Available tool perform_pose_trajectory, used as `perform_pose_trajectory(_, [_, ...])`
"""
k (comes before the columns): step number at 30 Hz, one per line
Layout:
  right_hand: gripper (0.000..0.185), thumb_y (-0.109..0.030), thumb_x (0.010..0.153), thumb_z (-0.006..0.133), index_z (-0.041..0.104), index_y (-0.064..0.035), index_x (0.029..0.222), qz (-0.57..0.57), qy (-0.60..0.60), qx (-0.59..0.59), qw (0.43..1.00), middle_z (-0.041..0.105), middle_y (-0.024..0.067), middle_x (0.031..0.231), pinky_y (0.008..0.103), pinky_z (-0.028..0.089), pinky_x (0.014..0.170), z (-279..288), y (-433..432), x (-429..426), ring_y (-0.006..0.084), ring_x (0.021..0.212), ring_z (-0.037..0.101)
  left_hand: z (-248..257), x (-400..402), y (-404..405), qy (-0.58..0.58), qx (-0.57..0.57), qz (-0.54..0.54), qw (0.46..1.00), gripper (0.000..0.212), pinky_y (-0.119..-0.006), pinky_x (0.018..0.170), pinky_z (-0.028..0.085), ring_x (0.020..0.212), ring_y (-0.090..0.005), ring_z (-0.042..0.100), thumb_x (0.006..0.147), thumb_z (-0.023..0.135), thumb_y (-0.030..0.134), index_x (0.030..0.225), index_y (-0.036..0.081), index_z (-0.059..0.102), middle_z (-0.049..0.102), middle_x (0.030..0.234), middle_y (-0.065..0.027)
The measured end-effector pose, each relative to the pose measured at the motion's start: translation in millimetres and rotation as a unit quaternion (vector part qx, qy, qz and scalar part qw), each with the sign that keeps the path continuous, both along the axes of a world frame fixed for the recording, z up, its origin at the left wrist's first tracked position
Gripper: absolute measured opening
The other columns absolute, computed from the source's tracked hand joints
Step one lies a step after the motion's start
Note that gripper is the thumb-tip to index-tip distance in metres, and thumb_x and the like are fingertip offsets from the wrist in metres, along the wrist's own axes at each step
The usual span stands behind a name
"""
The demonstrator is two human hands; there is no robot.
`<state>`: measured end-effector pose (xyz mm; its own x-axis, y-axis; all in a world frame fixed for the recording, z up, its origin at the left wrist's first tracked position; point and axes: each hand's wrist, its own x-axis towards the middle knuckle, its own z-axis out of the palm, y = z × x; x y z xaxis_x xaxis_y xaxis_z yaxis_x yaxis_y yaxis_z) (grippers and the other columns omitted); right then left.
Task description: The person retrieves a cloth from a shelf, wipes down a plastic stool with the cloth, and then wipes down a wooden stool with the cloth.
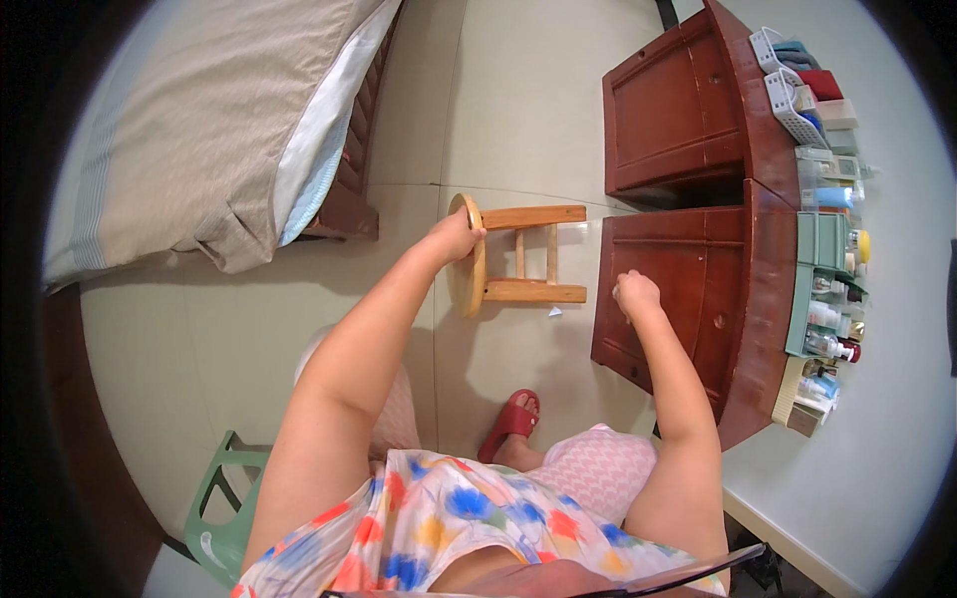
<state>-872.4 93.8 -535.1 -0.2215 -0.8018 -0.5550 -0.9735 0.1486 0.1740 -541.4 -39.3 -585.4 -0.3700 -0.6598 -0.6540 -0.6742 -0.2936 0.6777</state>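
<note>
My left hand grips the edge of the round seat of a small wooden stool. The stool lies tipped, its seat towards the left and its legs pointing right at the dark red wooden cabinet. Near the cabinet's front is my right hand, its fingers curled around something small and pale, mostly hidden; what it is I cannot tell. A small pale scrap rests on the floor just below the stool's lower leg.
A bed stands at upper left. Bottles fill green trays on the cabinet top, with white baskets farther along. A green plastic stool is at lower left. My foot in a red slipper is on the tiled floor.
</note>
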Motion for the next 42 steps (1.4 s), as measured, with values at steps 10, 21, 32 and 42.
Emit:
perform_pose_trajectory(10, [0.057, -0.047, 0.067, 0.074, 0.056, 0.0042, 0.086, -0.126, -0.291, -0.162, 0.935, 0.055, 0.0222, 0.100, 0.0437, 0.048, 0.079, 27.0, -65.5, 165.5, 0.0370, 0.091, 0.058, 17.6, 10.4, 4.1, 0.015, 0.024, 0.020, 0.999, 0.057, -0.036, 0.074, 0.049, 0.080, -0.0262, 0.063, 0.088, 0.057, 0.036, 0.127, -0.001, 0.040, 0.062, 0.103, -0.0167])
perform_pose_trajectory(21, [0.045, -0.023, 0.067, 0.072, 0.046, 0.0024, 0.094, -0.207, -0.343, -0.183, 0.898, 0.060, 0.0252, 0.085, 0.0439, 0.048, 0.072, -14.7, -61.4, 228.3, 0.0419, 0.086, 0.059, 8.0, 23.4, -1.5, 0.070, -0.005, 0.042, 0.997, 0.051, -0.039, 0.094, 0.041, 0.110, -0.0332, 0.053, 0.092, 0.044, 0.040, 0.123, 0.001, 0.051, 0.057, 0.118, -0.0199])
perform_pose_trajectory(32, [0.025, -0.008, 0.073, 0.068, 0.047, -0.0050, 0.088, -0.342, -0.606, -0.228, 0.681, 0.059, 0.0053, 0.084, 0.0283, 0.048, 0.068, 5.4, -58.5, 120.6, 0.0135, 0.075, 0.058, -1.4, 35.1, -6.4, 0.044, -0.089, 0.116, 0.988, 0.070, -0.039, 0.104, 0.033, 0.126, -0.0342, 0.038, 0.088, 0.055, 0.037, 0.140, 0.001, 0.025, 0.038, 0.137, -0.0223])
perform_pose_trajectory(42, [0.030, -0.011, 0.077, 0.063, 0.048, -0.0068, 0.102, -0.469, -0.748, -0.204, 0.422, 0.059, 0.0092, 0.098, 0.0349, 0.050, 0.080, -26.8, -49.7, 116.4, 0.0204, 0.091, 0.059, 9.9, 39.3, -17.7, 0.255, -0.008, 0.375, 0.891, 0.040, -0.033, 0.091, 0.042, 0.107, -0.0205, 0.053, 0.091, 0.049, 0.012, 0.128, 0.000, 0.041, 0.054, 0.119, -0.0127])
